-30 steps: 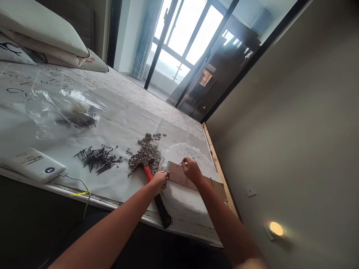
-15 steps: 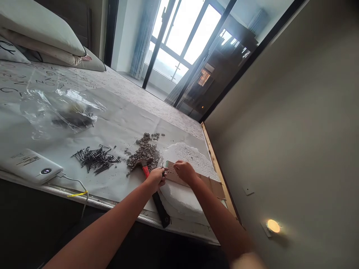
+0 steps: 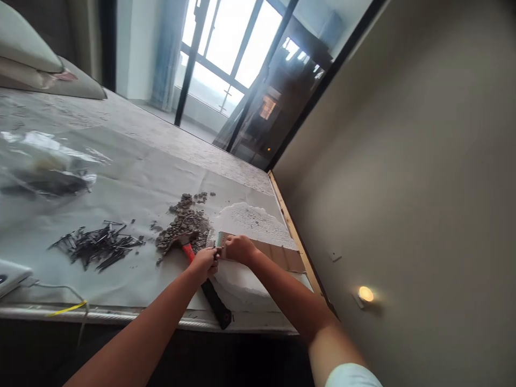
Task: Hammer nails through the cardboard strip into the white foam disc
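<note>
My left hand (image 3: 205,262) and my right hand (image 3: 238,249) meet, fingers curled, at the near end of a brown cardboard strip (image 3: 278,255) that lies on a white foam slab (image 3: 250,220). What the fingers pinch is too small to make out. A hammer with a red and black handle (image 3: 201,274) lies just under my left hand, its head by a heap of grey rubble (image 3: 183,223). A pile of dark nails (image 3: 97,246) lies to the left on pale paper.
A clear plastic bag (image 3: 44,172) with dark contents lies at the far left. A white power bank (image 3: 8,274) with a cable sits at the left edge. Pillows (image 3: 36,64) are at the back. A wall with a small lit lamp (image 3: 365,294) closes the right side.
My right hand has drawn back along the cardboard to meet my left hand at its near end. The camera has turned right, shifting everything leftward.
</note>
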`<state>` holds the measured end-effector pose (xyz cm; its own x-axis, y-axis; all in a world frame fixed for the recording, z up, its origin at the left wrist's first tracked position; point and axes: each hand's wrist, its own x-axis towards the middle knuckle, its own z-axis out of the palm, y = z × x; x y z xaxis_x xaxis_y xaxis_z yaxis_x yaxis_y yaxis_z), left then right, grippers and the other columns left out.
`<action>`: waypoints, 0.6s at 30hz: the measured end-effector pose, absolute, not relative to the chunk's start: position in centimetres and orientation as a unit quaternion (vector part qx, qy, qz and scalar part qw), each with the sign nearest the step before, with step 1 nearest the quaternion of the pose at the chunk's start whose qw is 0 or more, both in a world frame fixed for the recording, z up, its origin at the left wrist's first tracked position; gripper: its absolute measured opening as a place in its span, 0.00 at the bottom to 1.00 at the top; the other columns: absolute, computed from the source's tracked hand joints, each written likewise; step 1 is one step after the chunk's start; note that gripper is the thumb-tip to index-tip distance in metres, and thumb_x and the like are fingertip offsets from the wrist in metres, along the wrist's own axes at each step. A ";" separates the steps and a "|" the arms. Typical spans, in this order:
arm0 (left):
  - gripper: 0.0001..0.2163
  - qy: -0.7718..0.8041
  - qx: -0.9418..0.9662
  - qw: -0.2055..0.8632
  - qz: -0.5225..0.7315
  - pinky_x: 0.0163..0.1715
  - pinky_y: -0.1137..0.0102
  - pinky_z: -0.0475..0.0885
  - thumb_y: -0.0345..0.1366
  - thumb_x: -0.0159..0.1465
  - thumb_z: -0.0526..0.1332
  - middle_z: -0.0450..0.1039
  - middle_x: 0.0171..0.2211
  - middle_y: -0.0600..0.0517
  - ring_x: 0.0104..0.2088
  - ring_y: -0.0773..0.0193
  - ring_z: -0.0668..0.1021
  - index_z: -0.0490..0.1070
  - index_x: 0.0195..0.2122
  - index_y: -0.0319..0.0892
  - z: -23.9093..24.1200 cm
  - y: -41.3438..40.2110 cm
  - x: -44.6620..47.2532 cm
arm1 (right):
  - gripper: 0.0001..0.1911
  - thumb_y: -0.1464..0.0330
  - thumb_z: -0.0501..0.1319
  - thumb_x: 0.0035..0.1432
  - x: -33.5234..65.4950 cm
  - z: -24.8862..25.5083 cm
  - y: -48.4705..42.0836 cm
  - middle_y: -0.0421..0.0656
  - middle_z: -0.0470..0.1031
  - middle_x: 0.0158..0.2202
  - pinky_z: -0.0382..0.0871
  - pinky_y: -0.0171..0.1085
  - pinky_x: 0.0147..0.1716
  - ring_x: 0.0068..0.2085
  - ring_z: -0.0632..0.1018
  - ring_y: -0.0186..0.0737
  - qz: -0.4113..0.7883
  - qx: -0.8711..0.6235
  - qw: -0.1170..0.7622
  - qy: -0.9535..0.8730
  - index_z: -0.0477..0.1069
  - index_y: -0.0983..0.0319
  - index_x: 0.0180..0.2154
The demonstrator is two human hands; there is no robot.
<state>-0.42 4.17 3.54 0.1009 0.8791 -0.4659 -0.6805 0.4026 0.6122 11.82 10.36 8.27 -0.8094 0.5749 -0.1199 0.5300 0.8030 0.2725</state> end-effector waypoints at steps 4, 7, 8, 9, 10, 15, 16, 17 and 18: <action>0.02 0.375 0.128 0.743 0.539 0.11 0.81 0.47 0.29 0.57 0.57 0.59 0.16 0.59 0.11 0.78 0.56 0.65 0.30 0.37 2.8 5.0 -0.7 | 0.12 0.72 0.52 0.56 12.2 9.2 11.0 0.52 0.75 0.37 0.68 0.37 0.32 0.35 0.77 0.43 0.099 0.350 0.057 0.930 0.74 0.68 0.36; 0.02 0.369 0.124 0.748 0.538 0.10 0.81 0.47 0.30 0.57 0.57 0.59 0.15 0.58 0.11 0.77 0.57 0.66 0.30 0.37 2.6 5.4 -0.8 | 0.11 0.68 0.55 0.55 12.3 9.5 11.4 0.48 0.76 0.37 0.67 0.36 0.32 0.34 0.76 0.41 0.071 0.380 0.022 0.922 0.74 0.65 0.34; 0.02 0.369 0.124 0.748 0.537 0.10 0.81 0.47 0.30 0.57 0.57 0.58 0.15 0.58 0.11 0.77 0.57 0.66 0.30 0.37 2.7 5.5 -0.7 | 0.10 0.68 0.56 0.54 12.3 9.6 11.5 0.47 0.76 0.36 0.67 0.35 0.32 0.35 0.76 0.41 0.061 0.386 0.011 0.920 0.74 0.64 0.34; 0.02 0.369 0.125 0.748 0.537 0.10 0.81 0.48 0.30 0.57 0.57 0.58 0.15 0.58 0.11 0.77 0.57 0.66 0.30 0.37 2.8 5.5 -0.7 | 0.09 0.68 0.57 0.53 12.3 9.7 11.6 0.46 0.77 0.36 0.66 0.34 0.32 0.35 0.76 0.40 0.051 0.392 0.000 0.919 0.74 0.64 0.33; 0.02 0.372 0.126 0.746 0.537 0.10 0.81 0.48 0.30 0.58 0.57 0.59 0.15 0.58 0.11 0.77 0.57 0.66 0.31 0.37 3.0 5.5 -0.7 | 0.08 0.69 0.58 0.52 12.3 9.8 11.7 0.46 0.77 0.35 0.66 0.34 0.32 0.34 0.76 0.39 0.042 0.396 -0.011 0.917 0.75 0.64 0.32; 0.04 0.425 0.131 0.718 0.536 0.10 0.81 0.50 0.27 0.59 0.53 0.59 0.16 0.57 0.11 0.77 0.58 0.66 0.31 0.36 4.2 4.8 -0.5 | 0.09 0.73 0.57 0.52 12.6 11.1 11.7 0.47 0.78 0.33 0.64 0.31 0.33 0.34 0.75 0.36 -0.002 0.413 -0.079 0.907 0.75 0.67 0.33; 0.05 0.435 0.130 0.712 0.535 0.10 0.81 0.50 0.26 0.60 0.52 0.59 0.16 0.57 0.11 0.77 0.58 0.66 0.30 0.36 4.5 4.6 -0.5 | 0.10 0.73 0.55 0.54 12.8 11.4 11.6 0.48 0.78 0.33 0.64 0.31 0.33 0.34 0.75 0.36 -0.011 0.416 -0.095 0.904 0.74 0.68 0.35; 0.06 0.442 0.129 0.708 0.535 0.10 0.81 0.50 0.26 0.60 0.51 0.59 0.15 0.57 0.11 0.77 0.58 0.66 0.30 0.36 4.8 4.3 -0.4 | 0.11 0.73 0.54 0.56 12.9 11.7 11.6 0.48 0.78 0.34 0.64 0.30 0.33 0.34 0.76 0.35 -0.021 0.417 -0.108 0.902 0.74 0.69 0.36; 0.07 0.447 0.127 0.705 0.536 0.10 0.81 0.51 0.26 0.61 0.50 0.59 0.15 0.57 0.11 0.77 0.59 0.66 0.30 0.37 5.0 4.2 -0.3 | 0.11 0.73 0.54 0.56 13.0 11.9 11.5 0.48 0.78 0.33 0.64 0.30 0.31 0.33 0.76 0.35 -0.034 0.413 -0.116 0.903 0.74 0.69 0.36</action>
